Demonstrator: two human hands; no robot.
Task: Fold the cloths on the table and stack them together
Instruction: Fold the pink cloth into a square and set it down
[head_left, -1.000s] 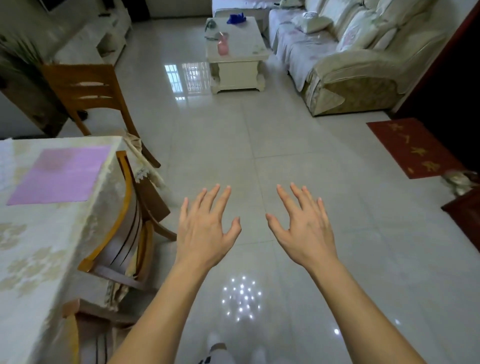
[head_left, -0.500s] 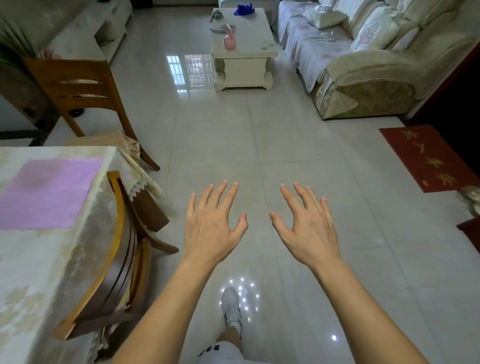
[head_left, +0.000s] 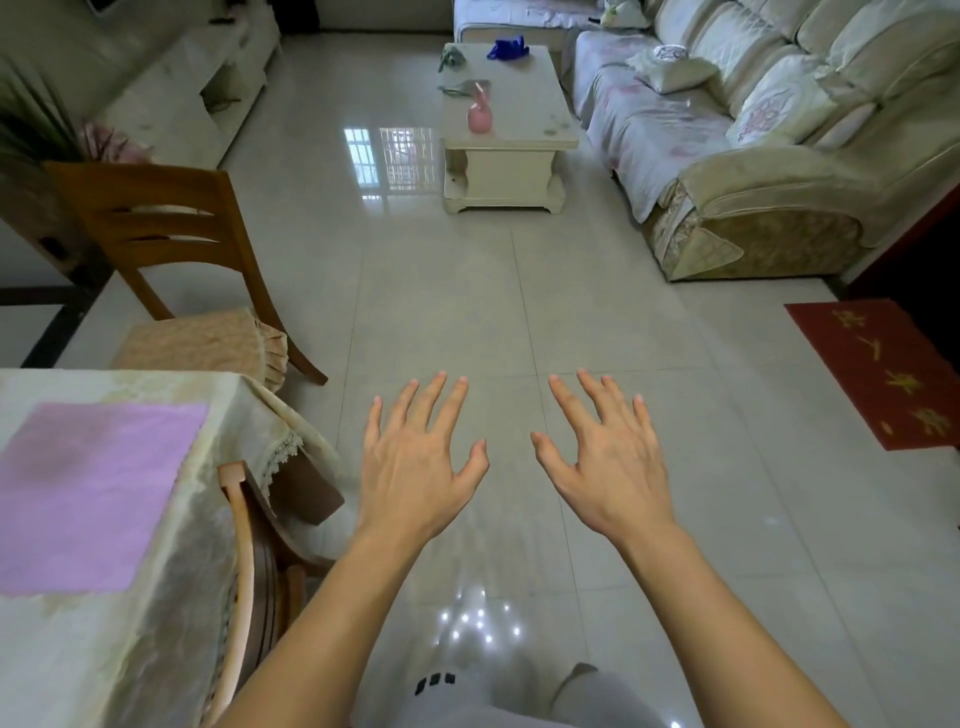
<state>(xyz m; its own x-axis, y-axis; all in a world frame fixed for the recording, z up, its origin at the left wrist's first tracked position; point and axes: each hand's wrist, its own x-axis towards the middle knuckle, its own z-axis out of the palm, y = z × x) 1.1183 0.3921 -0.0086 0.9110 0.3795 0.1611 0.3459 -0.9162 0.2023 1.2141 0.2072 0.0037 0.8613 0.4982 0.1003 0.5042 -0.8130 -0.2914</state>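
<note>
**Hands empty, cloth untouched**

Left hand (head_left: 415, 467) and right hand (head_left: 613, 467) spread, holding nothing, hovering right of the bench (head_left: 156, 649). View has shifted since earlier; pink cloth (head_left: 88, 499) lies flat on the bench, unfolded. Beyond: wooden chair (head_left: 171, 239). Folding not started.

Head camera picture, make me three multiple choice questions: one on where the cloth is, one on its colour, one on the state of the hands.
1. Where does the cloth lie?
A. on the dining table
B. on the sofa
C. on the floor

2. What colour is that cloth?
A. green
B. pink-purple
C. white

3. How are the left hand and right hand?
A. both gripping the cloth
B. one on a chair
C. both open, holding nothing

Answers: 1 A, it lies flat on the tablecloth; 2 B, it is plainly lilac-pink; 3 C, fingers spread over bare floor.
</note>
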